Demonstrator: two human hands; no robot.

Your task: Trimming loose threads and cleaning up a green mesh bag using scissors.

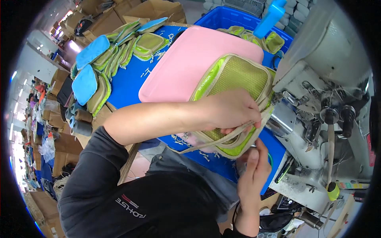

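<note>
A green mesh pouch [242,75] with beige edging lies partly over a pink board [202,47], beside the sewing machine. My left hand [232,109] is closed over its middle, fingers curled round a beige binding strip [232,137]. The strip's loose tail trails to the left below my forearm. Near the pouch's lower right corner is my right hand [256,164], thumb and fingers drawn together. A small shiny bit shows at those fingertips, but I cannot make out what it is.
The sewing machine [309,99] stands close on the right. Piled green and blue pouches [105,59] lie at the far left of the blue table [131,85], with thread scraps scattered around. A blue bin [212,20] holding more pouches sits behind the board. Thread cones [82,116] stand at left.
</note>
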